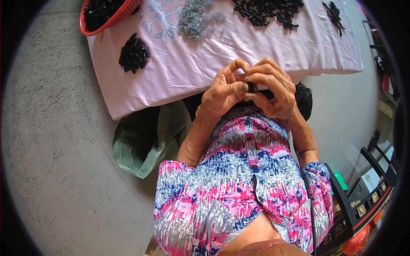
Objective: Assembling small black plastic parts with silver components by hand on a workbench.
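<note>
left fingers (235, 88), right fingers (268, 80) grasp a half-hidden piece (251, 88); silvery pile (194, 20), red basket (115, 20) beyond

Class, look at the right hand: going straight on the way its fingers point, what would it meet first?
Most likely the left hand, its thumb just ahead of the right hand's fingertips. A small dark piece sits between the hands; exact depth is unclear.
</note>
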Demonstrator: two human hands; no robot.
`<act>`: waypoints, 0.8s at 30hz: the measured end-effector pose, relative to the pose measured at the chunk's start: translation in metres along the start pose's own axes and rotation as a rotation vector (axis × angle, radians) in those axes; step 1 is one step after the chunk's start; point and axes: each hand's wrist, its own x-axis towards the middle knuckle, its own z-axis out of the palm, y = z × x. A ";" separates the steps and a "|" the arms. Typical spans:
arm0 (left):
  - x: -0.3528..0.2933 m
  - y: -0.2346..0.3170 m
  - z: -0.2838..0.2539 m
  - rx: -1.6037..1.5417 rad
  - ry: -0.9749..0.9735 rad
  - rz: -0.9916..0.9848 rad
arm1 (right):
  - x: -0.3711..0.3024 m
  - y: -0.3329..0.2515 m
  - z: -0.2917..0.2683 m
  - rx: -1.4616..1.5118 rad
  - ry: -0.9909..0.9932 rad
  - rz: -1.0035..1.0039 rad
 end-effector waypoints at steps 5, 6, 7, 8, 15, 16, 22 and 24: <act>-0.006 0.008 0.013 -0.014 0.063 0.015 | 0.010 -0.003 0.006 0.019 0.003 -0.023; -0.008 0.007 0.013 -0.015 0.064 0.042 | 0.009 -0.002 0.006 0.011 -0.013 -0.017; -0.008 0.005 0.011 0.014 0.073 0.028 | 0.009 -0.004 0.004 0.004 -0.035 0.008; -0.009 0.006 0.010 0.046 0.088 0.017 | 0.008 -0.004 0.003 0.003 -0.056 0.030; -0.031 0.080 0.020 0.989 0.641 0.710 | -0.010 0.014 -0.025 -0.105 0.191 0.373; -0.040 0.100 0.013 1.161 0.755 0.826 | -0.009 0.018 -0.028 -0.209 0.211 0.367; -0.057 0.166 -0.016 1.660 1.252 1.109 | -0.026 0.046 -0.035 -0.170 0.352 0.406; -0.061 0.176 -0.020 1.911 1.337 1.075 | -0.021 0.046 -0.029 -0.170 0.358 0.404</act>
